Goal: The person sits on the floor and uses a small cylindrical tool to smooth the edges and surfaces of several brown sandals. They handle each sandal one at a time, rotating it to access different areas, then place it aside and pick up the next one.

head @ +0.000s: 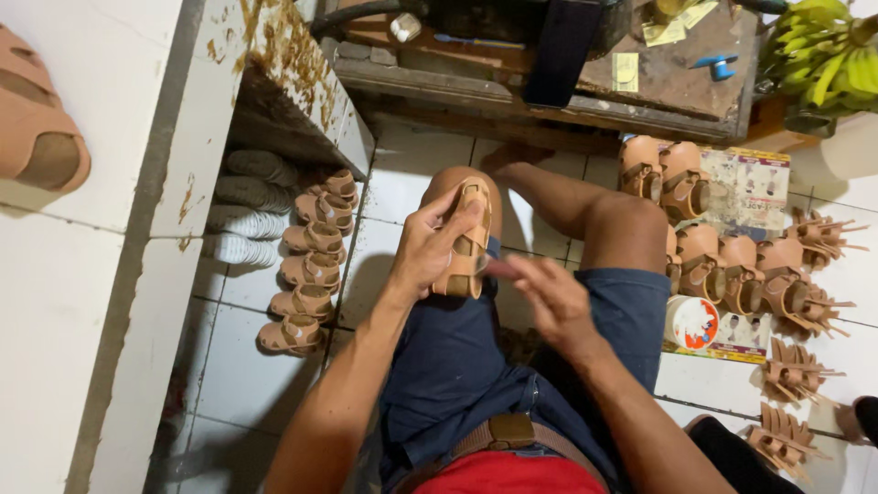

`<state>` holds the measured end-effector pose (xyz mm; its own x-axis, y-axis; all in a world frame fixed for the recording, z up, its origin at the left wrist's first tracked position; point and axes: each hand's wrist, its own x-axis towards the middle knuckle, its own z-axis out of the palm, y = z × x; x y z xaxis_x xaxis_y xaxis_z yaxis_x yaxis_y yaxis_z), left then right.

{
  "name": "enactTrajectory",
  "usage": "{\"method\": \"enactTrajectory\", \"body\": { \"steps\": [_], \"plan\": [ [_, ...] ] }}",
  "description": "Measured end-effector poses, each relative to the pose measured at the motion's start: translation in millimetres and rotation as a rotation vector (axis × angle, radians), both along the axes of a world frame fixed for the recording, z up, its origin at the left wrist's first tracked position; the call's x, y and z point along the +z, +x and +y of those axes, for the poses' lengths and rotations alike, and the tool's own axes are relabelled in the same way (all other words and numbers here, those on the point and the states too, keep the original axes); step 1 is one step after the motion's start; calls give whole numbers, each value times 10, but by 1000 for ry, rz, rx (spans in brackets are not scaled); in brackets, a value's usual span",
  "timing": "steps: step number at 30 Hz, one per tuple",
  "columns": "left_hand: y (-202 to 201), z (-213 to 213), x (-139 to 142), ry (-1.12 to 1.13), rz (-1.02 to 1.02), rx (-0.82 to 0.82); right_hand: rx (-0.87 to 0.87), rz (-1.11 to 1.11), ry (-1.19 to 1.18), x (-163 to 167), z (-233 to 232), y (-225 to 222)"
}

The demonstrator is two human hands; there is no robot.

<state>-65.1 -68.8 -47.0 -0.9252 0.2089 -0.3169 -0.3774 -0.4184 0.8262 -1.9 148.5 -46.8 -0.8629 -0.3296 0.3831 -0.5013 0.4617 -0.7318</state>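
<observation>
White tiled floor [274, 393] | left hand [425, 252] clamped on tan sandal [468, 240] | right hand [553, 302] fingers apart

Person, head-cam view. Clothing: dark blue denim shorts [457, 366], cut above knee, seams and pocket edge visible at hips. Tan/brown belt [498, 432] w/ flat rectangular buckle at waist. Red shirt [512, 476], hem only in view at bottom edge. Arms bare, no sleeves seen; legs bare below shorts. No watch, rings or gloves visible on left hand [425, 252] or right hand [553, 302].
</observation>
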Motion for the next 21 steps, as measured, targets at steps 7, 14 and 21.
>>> {"method": "enactTrajectory", "body": {
  "steps": [7,14,21],
  "plan": [
    [6,58,-55,-64,141,-1,11,-10,-14,52,-73,21],
    [16,16,5,-12,-9,-17,-105,-123,-24,37,66,-42],
    [-8,79,54,-66,52,-6,-38,6,20,-1,-44,110]
  ]
}}
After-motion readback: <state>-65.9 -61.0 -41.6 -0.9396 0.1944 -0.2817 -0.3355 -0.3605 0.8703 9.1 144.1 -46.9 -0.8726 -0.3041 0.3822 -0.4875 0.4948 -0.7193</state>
